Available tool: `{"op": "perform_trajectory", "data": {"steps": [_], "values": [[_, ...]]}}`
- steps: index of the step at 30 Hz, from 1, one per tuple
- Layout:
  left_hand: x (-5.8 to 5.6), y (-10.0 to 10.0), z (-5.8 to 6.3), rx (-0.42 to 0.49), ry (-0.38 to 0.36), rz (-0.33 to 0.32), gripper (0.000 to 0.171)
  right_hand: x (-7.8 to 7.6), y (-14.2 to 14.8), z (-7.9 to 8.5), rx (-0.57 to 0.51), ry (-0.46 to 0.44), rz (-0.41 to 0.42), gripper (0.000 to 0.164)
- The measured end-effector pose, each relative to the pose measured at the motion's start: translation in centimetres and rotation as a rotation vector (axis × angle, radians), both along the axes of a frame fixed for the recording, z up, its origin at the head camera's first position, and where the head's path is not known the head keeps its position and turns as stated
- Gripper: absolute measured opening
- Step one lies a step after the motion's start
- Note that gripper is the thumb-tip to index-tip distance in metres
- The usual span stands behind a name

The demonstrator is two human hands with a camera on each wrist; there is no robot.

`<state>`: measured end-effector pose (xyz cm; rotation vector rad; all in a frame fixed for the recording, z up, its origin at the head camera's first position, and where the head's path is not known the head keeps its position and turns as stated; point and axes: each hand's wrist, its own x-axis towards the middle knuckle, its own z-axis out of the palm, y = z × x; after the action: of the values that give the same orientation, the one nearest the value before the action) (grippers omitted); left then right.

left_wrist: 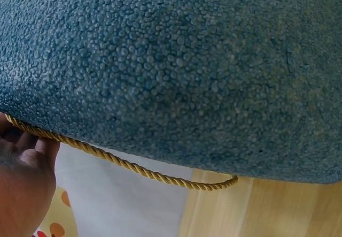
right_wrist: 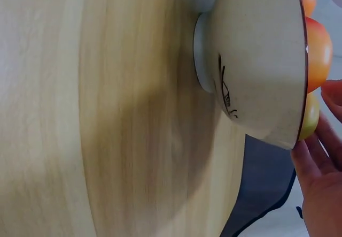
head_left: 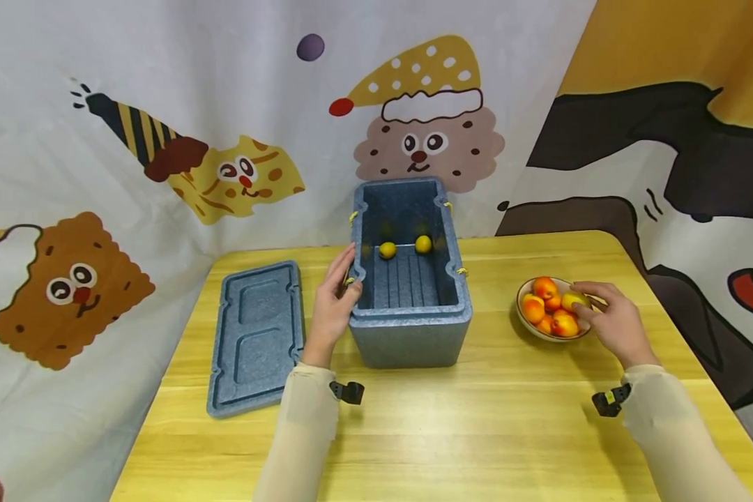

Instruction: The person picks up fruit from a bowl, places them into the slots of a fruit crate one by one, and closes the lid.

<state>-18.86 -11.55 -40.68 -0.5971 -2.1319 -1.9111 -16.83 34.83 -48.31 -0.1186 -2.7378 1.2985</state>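
A blue-grey foam box [head_left: 411,341] stands lidless on the table with two round yellow fruits [head_left: 405,247] on its floor. My left hand [head_left: 334,307] rests against its left side, thumb at the rim and the other fingers straight along the edge. In the left wrist view, those fingers lie beside a gold cord [left_wrist: 144,171] on the outer wall. To the right, a cream bowl [right_wrist: 256,60] holds several orange-red fruits [head_left: 533,309]. My right hand [head_left: 615,324] pinches a yellow-green fruit [head_left: 574,300] at the bowl's right side between thumb and fingers.
The box's flat foam lid [head_left: 257,348] lies on the wooden table [head_left: 477,432], left of the box. A printed cartoon cloth [head_left: 257,70] hangs behind the table. Short yellow cords [head_left: 461,270] stick out at the box's right rim.
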Motion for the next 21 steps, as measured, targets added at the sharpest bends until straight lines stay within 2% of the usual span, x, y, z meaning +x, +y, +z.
{"op": "perform_trajectory", "data": {"steps": [7, 11, 15, 21], "values": [[0.1, 0.2, -0.2, 0.006, -0.019, 0.002, 0.055, 0.1, 0.4, 0.1, 0.085, -0.020, 0.054, 0.035], [0.2, 0.0, 0.0, -0.002, -0.024, 0.020, 0.055, -0.3, 0.5, 0.2, 0.174, -0.034, 0.109, 0.039], [0.1, 0.0, 0.2, -0.006, -0.004, 0.024, 0.054, -0.6, 0.6, 0.2, 0.243, -0.011, 0.139, 0.043], [0.0, 0.2, 0.0, 0.009, 0.017, 0.006, 0.053, -0.1, 1.1, -0.3, 0.256, 0.027, 0.137, 0.041]]}}
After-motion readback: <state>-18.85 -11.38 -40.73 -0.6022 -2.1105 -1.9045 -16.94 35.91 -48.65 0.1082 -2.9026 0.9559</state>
